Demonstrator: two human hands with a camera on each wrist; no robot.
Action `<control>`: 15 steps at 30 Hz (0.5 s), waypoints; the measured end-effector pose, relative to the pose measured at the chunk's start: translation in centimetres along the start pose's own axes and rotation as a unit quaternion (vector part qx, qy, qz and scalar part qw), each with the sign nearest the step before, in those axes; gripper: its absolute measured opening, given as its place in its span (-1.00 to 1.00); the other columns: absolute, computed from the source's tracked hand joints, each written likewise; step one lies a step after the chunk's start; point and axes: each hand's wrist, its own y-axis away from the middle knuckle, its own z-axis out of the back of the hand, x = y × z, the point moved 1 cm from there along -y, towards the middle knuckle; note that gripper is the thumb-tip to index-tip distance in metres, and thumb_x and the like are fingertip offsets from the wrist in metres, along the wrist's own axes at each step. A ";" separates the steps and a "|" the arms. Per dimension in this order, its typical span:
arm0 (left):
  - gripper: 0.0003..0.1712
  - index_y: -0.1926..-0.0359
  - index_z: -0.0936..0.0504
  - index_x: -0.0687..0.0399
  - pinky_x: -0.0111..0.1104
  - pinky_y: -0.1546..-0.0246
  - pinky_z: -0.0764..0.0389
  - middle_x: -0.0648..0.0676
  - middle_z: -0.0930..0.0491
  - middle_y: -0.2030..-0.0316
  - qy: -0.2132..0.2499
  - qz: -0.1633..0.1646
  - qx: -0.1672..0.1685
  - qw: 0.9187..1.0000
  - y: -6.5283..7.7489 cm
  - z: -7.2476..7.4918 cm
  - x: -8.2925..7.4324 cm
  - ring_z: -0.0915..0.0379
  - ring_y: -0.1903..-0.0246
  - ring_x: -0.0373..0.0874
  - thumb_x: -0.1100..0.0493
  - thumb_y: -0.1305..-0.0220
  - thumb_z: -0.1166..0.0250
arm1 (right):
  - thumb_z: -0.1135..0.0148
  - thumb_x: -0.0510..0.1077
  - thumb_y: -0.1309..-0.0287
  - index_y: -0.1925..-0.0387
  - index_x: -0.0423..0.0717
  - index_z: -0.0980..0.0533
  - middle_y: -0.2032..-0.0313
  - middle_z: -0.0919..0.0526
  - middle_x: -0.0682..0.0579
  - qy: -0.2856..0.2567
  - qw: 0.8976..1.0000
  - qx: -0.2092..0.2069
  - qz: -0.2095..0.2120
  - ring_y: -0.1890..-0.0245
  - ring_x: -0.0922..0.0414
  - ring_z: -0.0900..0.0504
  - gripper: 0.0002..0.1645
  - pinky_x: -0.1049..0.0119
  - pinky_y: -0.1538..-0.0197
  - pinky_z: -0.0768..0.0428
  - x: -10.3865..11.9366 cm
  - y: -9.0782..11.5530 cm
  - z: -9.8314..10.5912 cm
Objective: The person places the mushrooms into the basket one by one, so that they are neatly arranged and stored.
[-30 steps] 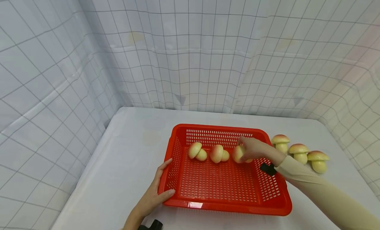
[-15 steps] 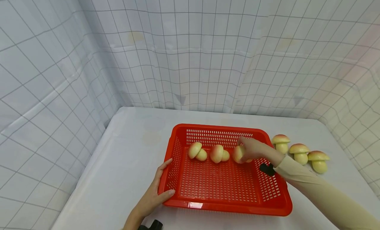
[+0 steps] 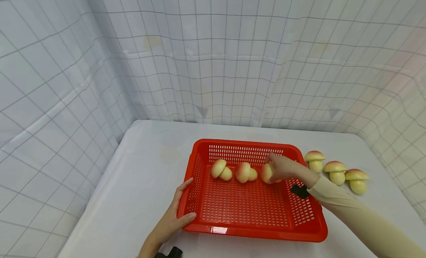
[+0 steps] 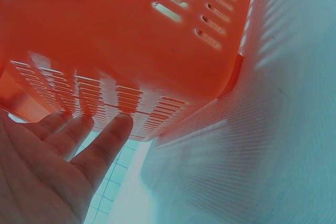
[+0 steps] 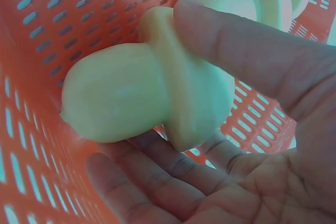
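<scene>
Inside the red plastic basket (image 3: 244,228), my right hand (image 3: 284,168) holds a mushroom (image 3: 266,173) with a pinkish-yellow cap. In the right wrist view its thumb presses on the cap of this mushroom (image 5: 115,93), and the fingers curl underneath. The mushroom lies on its side, stem toward the basket's right wall. Two similar mushrooms, one in the middle (image 3: 243,173) and one at the left (image 3: 218,169), lie in a row with it. My left hand (image 3: 169,221) rests at the basket's front left corner, thumb on the rim. Its straight fingers (image 4: 107,142) touch the outer slotted wall.
Right of the basket, three more mushrooms stand on the white-covered table (image 3: 146,169): one near the basket corner (image 3: 314,161), a second one (image 3: 335,172) and a third one (image 3: 357,181) farther right. A white gridded curtain (image 3: 233,76) hangs behind and at both sides.
</scene>
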 end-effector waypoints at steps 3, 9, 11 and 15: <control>-0.07 -0.45 0.03 -0.23 -0.13 0.15 -0.57 0.23 0.02 -0.33 -0.001 -0.001 0.000 1.000 -0.1 -0.1 0.0 -0.24 -0.08 0.31 0.24 -0.14 -0.23 | -0.51 -0.21 0.21 0.08 -0.23 -0.33 0.35 -0.50 -0.05 -0.003 1.000 0.003 -0.003 0.38 0.03 -0.44 -0.34 0.21 0.33 -0.48 -0.2 0.2 -0.1; -0.07 -0.45 0.03 -0.24 -0.13 0.14 -0.57 0.23 0.02 -0.34 -0.001 -0.001 -0.001 1.000 0.0 -0.1 0.0 -0.23 -0.09 0.31 0.23 -0.14 -0.23 | -0.53 -0.16 0.21 0.04 -0.21 -0.33 0.33 -0.51 -0.05 -0.003 1.000 0.011 -0.015 0.35 0.04 -0.46 -0.30 0.21 0.31 -0.49 -0.3 0.2 -0.3; -0.08 -0.44 0.03 -0.25 -0.13 0.14 -0.57 0.23 0.02 -0.34 -0.001 -0.002 -0.001 1.000 -0.1 -0.1 0.0 -0.22 -0.09 0.31 0.23 -0.15 -0.22 | -0.53 -0.16 0.22 0.04 -0.21 -0.33 0.33 -0.51 -0.05 -0.002 1.000 0.009 -0.014 0.35 0.04 -0.46 -0.29 0.21 0.31 -0.49 -0.4 0.3 -0.3; -0.08 -0.44 0.03 -0.26 -0.13 0.13 -0.56 0.23 0.03 -0.34 0.000 -0.002 0.002 1.000 -0.1 -0.1 0.0 -0.22 -0.09 0.31 0.24 -0.15 -0.22 | -0.54 -0.14 0.23 -0.01 -0.24 -0.34 0.28 -0.53 -0.08 0.000 1.000 0.007 -0.012 0.31 0.03 -0.48 -0.25 0.19 0.28 -0.50 -0.5 0.3 -0.2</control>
